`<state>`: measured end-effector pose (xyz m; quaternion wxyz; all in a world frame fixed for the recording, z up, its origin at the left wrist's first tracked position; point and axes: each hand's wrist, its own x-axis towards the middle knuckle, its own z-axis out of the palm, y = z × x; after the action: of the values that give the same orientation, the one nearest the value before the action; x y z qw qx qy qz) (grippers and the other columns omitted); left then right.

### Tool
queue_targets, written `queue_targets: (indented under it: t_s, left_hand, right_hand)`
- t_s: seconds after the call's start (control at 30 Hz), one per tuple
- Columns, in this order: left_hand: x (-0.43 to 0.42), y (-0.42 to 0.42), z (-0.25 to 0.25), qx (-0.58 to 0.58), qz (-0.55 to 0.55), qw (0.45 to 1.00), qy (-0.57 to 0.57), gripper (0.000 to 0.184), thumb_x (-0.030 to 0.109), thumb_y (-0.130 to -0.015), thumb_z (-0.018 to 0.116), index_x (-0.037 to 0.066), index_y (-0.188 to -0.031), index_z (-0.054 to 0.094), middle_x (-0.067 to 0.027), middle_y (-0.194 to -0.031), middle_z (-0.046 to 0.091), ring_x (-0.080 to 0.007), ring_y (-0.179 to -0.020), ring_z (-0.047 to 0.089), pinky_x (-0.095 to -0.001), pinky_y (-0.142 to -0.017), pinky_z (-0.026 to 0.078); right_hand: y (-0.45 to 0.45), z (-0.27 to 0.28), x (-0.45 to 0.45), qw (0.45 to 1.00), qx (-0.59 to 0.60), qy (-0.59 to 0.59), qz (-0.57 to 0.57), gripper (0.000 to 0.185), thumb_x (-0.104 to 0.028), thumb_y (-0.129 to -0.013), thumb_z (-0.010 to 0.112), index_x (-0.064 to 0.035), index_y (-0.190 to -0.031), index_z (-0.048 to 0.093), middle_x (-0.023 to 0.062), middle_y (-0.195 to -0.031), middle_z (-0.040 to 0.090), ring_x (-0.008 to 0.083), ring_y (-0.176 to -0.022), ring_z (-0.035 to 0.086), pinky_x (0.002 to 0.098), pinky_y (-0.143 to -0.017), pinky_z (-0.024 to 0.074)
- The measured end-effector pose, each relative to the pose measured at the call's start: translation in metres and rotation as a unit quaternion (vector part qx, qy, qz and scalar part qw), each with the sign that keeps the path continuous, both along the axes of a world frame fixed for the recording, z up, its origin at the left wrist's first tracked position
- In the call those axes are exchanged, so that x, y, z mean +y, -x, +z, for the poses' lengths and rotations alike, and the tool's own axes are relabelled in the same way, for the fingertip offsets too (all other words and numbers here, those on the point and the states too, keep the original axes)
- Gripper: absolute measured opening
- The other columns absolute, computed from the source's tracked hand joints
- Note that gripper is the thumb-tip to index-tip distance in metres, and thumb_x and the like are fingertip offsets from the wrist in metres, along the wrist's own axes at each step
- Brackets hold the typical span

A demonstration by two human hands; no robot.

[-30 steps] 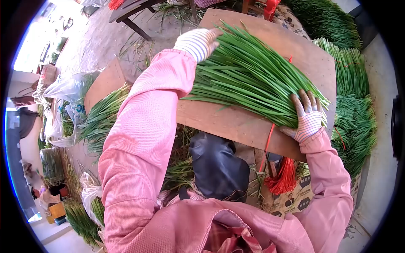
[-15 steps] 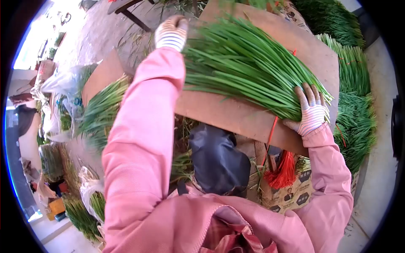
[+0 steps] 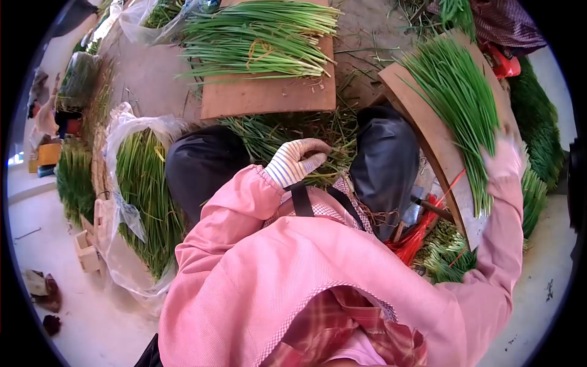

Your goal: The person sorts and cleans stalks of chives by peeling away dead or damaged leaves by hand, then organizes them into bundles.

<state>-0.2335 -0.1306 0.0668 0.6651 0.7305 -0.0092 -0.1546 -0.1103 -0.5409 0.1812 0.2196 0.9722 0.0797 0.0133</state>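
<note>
Long green leaves (image 3: 455,92) lie in a bundle along the curved board (image 3: 422,116) at the right. My right hand (image 3: 504,160), gloved and blurred, is beside the bundle's lower right edge; its fingers are smeared by motion. My left hand (image 3: 296,162), in a striped glove, hovers between my knees over loose leaves (image 3: 263,134). Its fingers are curled towards the thumb, with nothing visible in them. More leaves with pale stems (image 3: 263,43), with an orange-yellow band on them, rest on a flat board (image 3: 269,98) at the top.
A plastic bag (image 3: 119,153) of green stalks stands left of my knee. Red ties (image 3: 416,238) hang below the right board. Stacked green bundles (image 3: 538,116) line the far right. A pale crate (image 3: 87,251) is at the left.
The view has swung left. My left hand has left the leaves on the right board and come in between my knees. My right hand has shifted along that bundle's edge and blurred.
</note>
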Motion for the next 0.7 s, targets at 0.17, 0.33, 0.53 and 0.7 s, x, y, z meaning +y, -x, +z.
queue_targets:
  t_s: [0.17, 0.33, 0.53, 0.7]
  left_hand:
    - [0.012, -0.003, -0.002, 0.003, 0.005, 0.999, 0.031, 0.021, 0.004, -0.077, 0.052, -0.001, -0.097, 0.054, -0.0043, -0.084, 0.056, -0.0096, -0.078, 0.051, -0.0226, -0.072, 0.042]
    - [0.032, 0.002, -0.003, 0.031, 0.021, 0.995, 0.088, 0.021, 0.004, -0.078, 0.052, 0.001, -0.098, 0.054, -0.0027, -0.085, 0.056, -0.0079, -0.079, 0.050, -0.0220, -0.072, 0.042]
    - [0.055, 0.000, -0.030, 0.033, 0.131, 0.976, 0.169, 0.021, 0.004, -0.076, 0.054, 0.002, -0.097, 0.055, -0.0019, -0.081, 0.056, -0.0079, -0.073, 0.048, -0.0221, -0.070, 0.041]
    - [0.057, -0.008, -0.027, 0.023, 0.141, 0.963, 0.228, 0.019, 0.004, -0.076, 0.054, 0.002, -0.094, 0.057, -0.0021, -0.082, 0.057, -0.0085, -0.076, 0.050, -0.0222, -0.072, 0.041]
  right_hand:
    - [-0.025, -0.025, 0.216, 0.878, 0.155, -0.373, 0.256, 0.020, -0.012, -0.076, 0.051, -0.0044, -0.094, 0.055, 0.0168, -0.086, 0.057, 0.0319, -0.082, 0.054, 0.0358, -0.071, 0.0434]
    - [-0.075, -0.111, 0.325, 0.887, 0.126, -0.345, 0.282, 0.022, -0.023, -0.078, 0.051, -0.0107, -0.096, 0.054, 0.0169, -0.083, 0.055, 0.0341, -0.078, 0.053, 0.0392, -0.067, 0.0425]
    - [-0.106, -0.103, 0.353, 0.915, 0.084, -0.267, 0.291, 0.018, -0.021, -0.079, 0.052, -0.0087, -0.091, 0.056, 0.0141, -0.078, 0.057, 0.0319, -0.069, 0.053, 0.0363, -0.063, 0.0430]
    - [-0.085, -0.069, 0.338, 0.744, -0.015, -0.631, 0.219, 0.017, -0.015, -0.080, 0.052, -0.0034, -0.092, 0.056, 0.0038, -0.066, 0.055, 0.0113, -0.058, 0.048, 0.0234, -0.052, 0.0385]
